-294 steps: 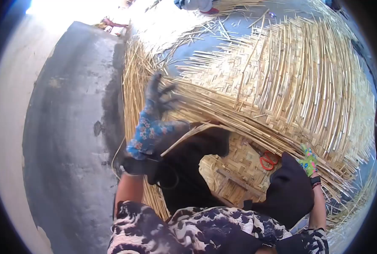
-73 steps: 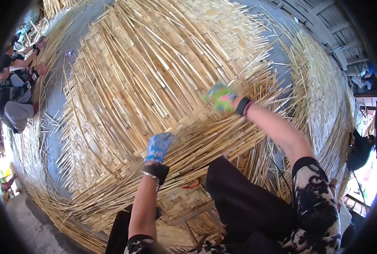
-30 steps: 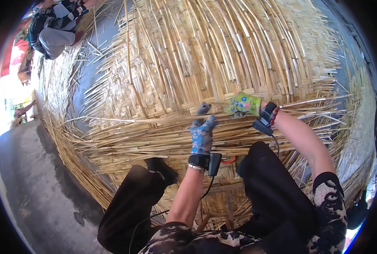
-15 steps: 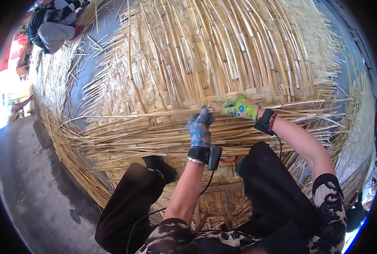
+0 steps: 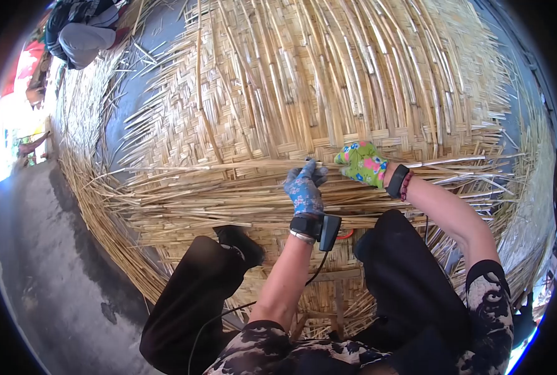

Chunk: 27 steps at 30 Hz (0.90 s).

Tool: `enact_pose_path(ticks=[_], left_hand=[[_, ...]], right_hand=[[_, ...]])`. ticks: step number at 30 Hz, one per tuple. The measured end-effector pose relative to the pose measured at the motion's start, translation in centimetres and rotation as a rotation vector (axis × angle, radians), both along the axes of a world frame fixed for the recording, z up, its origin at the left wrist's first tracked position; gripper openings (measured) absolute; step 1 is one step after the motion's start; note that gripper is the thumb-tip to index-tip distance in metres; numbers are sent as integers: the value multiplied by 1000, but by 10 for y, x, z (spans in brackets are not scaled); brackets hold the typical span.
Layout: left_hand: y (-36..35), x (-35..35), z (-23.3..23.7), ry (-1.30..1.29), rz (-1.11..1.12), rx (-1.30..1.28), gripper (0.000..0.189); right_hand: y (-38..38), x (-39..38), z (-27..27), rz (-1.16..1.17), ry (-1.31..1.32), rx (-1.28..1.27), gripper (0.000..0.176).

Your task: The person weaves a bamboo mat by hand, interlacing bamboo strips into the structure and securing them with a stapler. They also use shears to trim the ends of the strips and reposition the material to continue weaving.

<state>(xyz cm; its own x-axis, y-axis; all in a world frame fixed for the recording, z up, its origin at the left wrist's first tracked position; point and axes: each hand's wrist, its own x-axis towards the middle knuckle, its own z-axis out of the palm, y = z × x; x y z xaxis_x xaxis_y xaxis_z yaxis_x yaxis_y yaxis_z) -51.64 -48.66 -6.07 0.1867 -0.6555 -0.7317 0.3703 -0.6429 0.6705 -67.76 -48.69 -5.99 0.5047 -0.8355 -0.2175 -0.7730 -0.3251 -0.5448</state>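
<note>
A woven reed mat (image 5: 272,147) spreads before me, with long loose reed strips running away from me over its far part. My left hand (image 5: 305,187), in a blue flowered glove, is closed at the mat's near edge, its fingers curled on a flattened reed strip (image 5: 253,165) lying crosswise. Just right of it, my right hand (image 5: 363,165), in a green flowered glove, is closed on the same line of reed. Its fingertips are partly hidden under the glove's back. Beneath both hands lie many crosswise loose reeds (image 5: 216,203).
My dark-trousered knees (image 5: 213,272) are bent on either side of the near reeds. Another person (image 5: 85,40) crouches at the upper left. Grey concrete (image 5: 47,244) lies at left, and more reeds (image 5: 522,206) at right. A cable runs from my left wrist device (image 5: 330,232).
Both hands appear slightly farther right in the view, and the whole scene has shifted a little. My right hand has turned slightly, its fingers still close to the left hand.
</note>
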Motion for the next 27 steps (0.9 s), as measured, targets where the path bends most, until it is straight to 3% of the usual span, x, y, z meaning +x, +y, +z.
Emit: enact_pose_path(ticks=[1, 3, 5, 7, 8, 9, 11, 12, 14, 15, 16, 17, 18, 20, 21, 23, 24, 27], left_hand=[[1, 0, 4, 74, 4, -18, 14], [2, 2, 4, 149, 8, -39, 17], [7, 7, -3, 274, -142, -99, 21], [7, 11, -8, 206, -179, -78, 26], [7, 14, -15, 166, -182, -47, 25], [6, 14, -15, 126, -185, -18, 24], [5, 11, -14, 92, -151, -5, 21], [3, 9, -13, 57, -118, 8, 17], [5, 8, -20, 85, -53, -30, 16], [5, 8, -25, 112, 7, -70, 15], [1, 14, -30, 115, 7, -73, 15], [-3, 27, -34, 136, 130, -77, 16], [-7, 38, -35, 158, 253, -81, 17], [-19, 51, -31, 169, 199, -90, 17], [-23, 52, -28, 181, 145, -101, 17], [-23, 43, -22, 166, 144, -111, 13], [-21, 38, -22, 169, 154, -98, 12], [-14, 33, -20, 136, 145, -88, 10]], right_hand=[[-1, 0, -1, 5, -7, 0, 25], [-9, -4, -2, -216, -300, 238, 10], [-21, -12, -18, -172, -211, 367, 15], [-23, -20, -28, -200, -704, 518, 19], [-22, -21, -34, -334, -953, 706, 21], [-20, -20, -39, -334, -950, 707, 21], [-18, -16, -50, -722, -1252, 1124, 26], [-17, -13, -52, -720, -1249, 1125, 26], [-14, -10, -57, -580, -614, 807, 28], [-18, -14, -48, -579, -611, 807, 28], [-25, -18, -31, -388, -475, 685, 28], [-29, -20, -22, -201, -343, 564, 28], [-29, -24, -30, -202, -343, 565, 28], [-27, -35, -50, -92, -791, 707, 27], [-24, -36, -49, -94, -789, 706, 27], [-13, -36, -43, -692, -1456, 1431, 29], [-11, -32, -38, -1000, -1504, 1534, 33], [-7, -31, -75, -804, -1597, 1673, 37]])
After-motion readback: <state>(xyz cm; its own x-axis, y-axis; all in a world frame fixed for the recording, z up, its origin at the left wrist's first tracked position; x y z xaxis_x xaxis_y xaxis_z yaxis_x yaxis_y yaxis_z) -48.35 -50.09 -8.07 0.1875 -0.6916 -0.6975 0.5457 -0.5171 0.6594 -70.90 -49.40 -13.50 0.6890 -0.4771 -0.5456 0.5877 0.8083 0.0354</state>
